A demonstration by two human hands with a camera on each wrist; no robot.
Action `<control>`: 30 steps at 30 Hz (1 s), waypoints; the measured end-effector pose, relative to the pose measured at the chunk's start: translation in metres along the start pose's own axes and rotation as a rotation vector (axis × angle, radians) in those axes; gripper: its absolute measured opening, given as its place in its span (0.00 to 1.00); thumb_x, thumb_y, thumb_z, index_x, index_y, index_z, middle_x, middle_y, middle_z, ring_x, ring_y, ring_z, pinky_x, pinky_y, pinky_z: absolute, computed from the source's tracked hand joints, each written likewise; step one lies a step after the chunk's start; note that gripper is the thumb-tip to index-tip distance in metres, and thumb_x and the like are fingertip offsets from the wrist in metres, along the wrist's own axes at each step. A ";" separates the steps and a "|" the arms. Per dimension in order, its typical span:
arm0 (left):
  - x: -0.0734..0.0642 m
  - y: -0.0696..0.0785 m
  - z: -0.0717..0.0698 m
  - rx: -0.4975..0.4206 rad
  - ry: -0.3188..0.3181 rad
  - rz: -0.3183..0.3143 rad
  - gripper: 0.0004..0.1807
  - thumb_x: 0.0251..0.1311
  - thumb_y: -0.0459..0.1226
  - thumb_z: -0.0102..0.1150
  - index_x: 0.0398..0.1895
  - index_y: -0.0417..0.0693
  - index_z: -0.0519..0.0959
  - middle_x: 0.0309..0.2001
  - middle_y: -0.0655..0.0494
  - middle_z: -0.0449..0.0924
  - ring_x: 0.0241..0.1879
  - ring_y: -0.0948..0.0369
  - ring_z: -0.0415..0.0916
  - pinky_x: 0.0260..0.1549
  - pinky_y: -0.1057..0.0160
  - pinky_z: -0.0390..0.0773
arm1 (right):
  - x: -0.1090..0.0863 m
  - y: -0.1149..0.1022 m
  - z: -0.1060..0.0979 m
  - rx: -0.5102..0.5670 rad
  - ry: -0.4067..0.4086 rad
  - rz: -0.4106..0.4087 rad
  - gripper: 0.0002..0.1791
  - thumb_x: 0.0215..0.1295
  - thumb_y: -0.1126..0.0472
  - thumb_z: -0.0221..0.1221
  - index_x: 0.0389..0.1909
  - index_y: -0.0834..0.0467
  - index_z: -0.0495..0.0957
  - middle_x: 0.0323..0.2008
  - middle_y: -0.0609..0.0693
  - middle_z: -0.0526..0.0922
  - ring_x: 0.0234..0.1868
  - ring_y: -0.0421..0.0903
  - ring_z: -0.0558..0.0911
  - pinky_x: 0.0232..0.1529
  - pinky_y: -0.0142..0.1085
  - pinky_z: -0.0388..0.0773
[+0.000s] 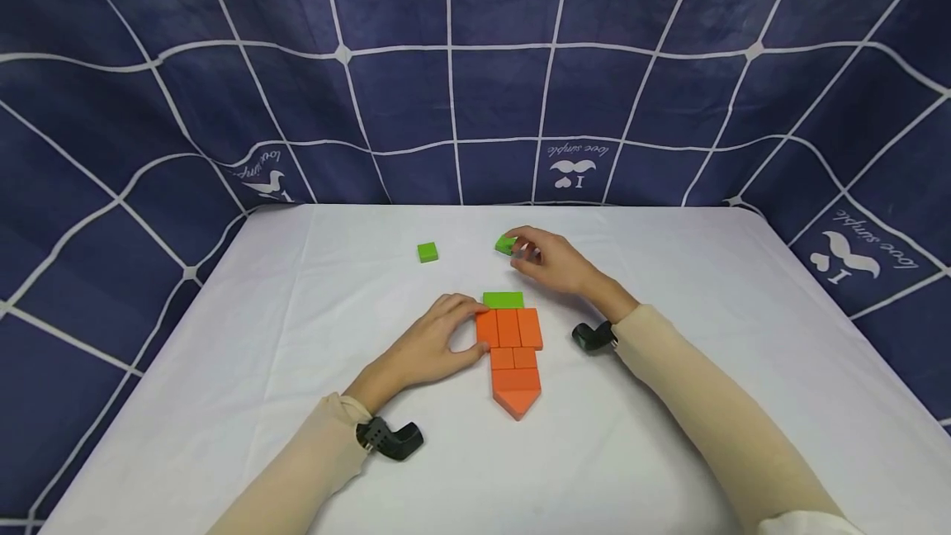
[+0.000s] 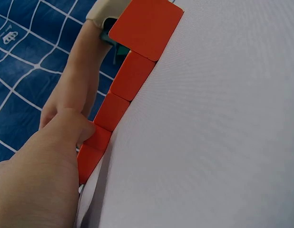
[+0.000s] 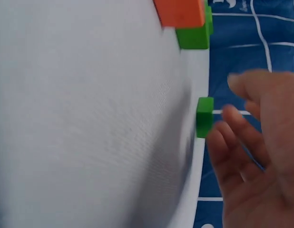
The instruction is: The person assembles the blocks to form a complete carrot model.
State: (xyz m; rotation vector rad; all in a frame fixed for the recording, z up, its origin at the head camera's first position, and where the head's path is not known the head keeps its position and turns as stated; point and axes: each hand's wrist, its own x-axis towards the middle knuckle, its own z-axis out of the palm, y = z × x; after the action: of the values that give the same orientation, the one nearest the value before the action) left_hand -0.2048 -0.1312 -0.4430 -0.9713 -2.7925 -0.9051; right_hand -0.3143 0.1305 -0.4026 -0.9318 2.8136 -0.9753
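Observation:
Orange wooden blocks lie flat and joined in an arrow-like figure, with an orange triangular block (image 1: 518, 403) at the near end. A green rectangular block (image 1: 503, 300) sits against the far end. My left hand (image 1: 431, 347) pinches the leftmost orange block (image 1: 486, 329) of the wide row, fingertip at its far end, thumb at its near end. Beyond the figure, my right hand (image 1: 553, 264) is over a small green block (image 1: 505, 244), partly covered by the fingers. In the right wrist view, the thumb stands well apart from the fingers near that green block (image 3: 204, 117).
Another small green block (image 1: 428, 252) lies farther left on the white-covered table (image 1: 334, 287). A dark blue cloth (image 1: 401, 97) with white grid lines hangs behind and at both sides. Each wrist carries a small black camera (image 1: 397, 441).

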 end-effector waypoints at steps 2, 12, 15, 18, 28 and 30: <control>-0.001 0.001 0.000 0.001 -0.001 -0.004 0.29 0.64 0.52 0.64 0.67 0.54 0.76 0.63 0.60 0.74 0.65 0.62 0.68 0.69 0.56 0.72 | 0.005 0.003 0.001 -0.023 0.038 0.019 0.28 0.71 0.62 0.62 0.70 0.59 0.71 0.54 0.57 0.82 0.47 0.51 0.81 0.49 0.43 0.81; -0.002 0.003 0.001 -0.011 0.000 -0.001 0.30 0.64 0.52 0.65 0.67 0.54 0.76 0.64 0.59 0.74 0.66 0.62 0.68 0.69 0.55 0.72 | 0.019 0.019 0.004 -0.102 0.012 0.089 0.25 0.70 0.56 0.65 0.66 0.58 0.76 0.55 0.58 0.82 0.52 0.54 0.81 0.55 0.47 0.79; -0.002 0.003 0.002 -0.010 0.000 -0.001 0.29 0.64 0.52 0.65 0.67 0.53 0.76 0.64 0.59 0.74 0.66 0.62 0.68 0.69 0.55 0.72 | 0.021 0.021 0.005 -0.110 -0.003 0.100 0.24 0.71 0.55 0.64 0.64 0.58 0.78 0.54 0.58 0.83 0.52 0.53 0.81 0.56 0.48 0.79; -0.002 0.003 0.003 -0.011 0.001 -0.002 0.29 0.64 0.51 0.65 0.67 0.53 0.76 0.64 0.59 0.74 0.66 0.61 0.68 0.69 0.55 0.72 | 0.023 0.021 0.006 -0.113 -0.003 0.107 0.22 0.71 0.55 0.63 0.62 0.58 0.79 0.52 0.57 0.83 0.50 0.53 0.81 0.56 0.48 0.79; -0.002 0.002 0.001 -0.007 0.013 0.015 0.29 0.64 0.50 0.66 0.66 0.52 0.76 0.63 0.58 0.75 0.66 0.60 0.68 0.68 0.54 0.72 | 0.017 0.021 0.004 -0.066 0.055 0.131 0.23 0.69 0.53 0.66 0.60 0.59 0.81 0.47 0.55 0.85 0.48 0.50 0.82 0.54 0.44 0.81; -0.001 0.001 0.000 -0.003 0.013 0.016 0.29 0.64 0.50 0.66 0.66 0.52 0.76 0.63 0.58 0.75 0.65 0.61 0.68 0.69 0.54 0.72 | 0.015 0.020 0.002 -0.052 0.062 0.124 0.22 0.69 0.53 0.66 0.60 0.59 0.82 0.46 0.55 0.84 0.47 0.50 0.82 0.53 0.43 0.81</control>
State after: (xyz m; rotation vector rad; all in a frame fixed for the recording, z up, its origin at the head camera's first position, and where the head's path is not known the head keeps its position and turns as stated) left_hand -0.2028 -0.1309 -0.4427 -0.9835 -2.7689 -0.9109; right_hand -0.3364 0.1337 -0.4135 -0.7334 2.9199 -0.9357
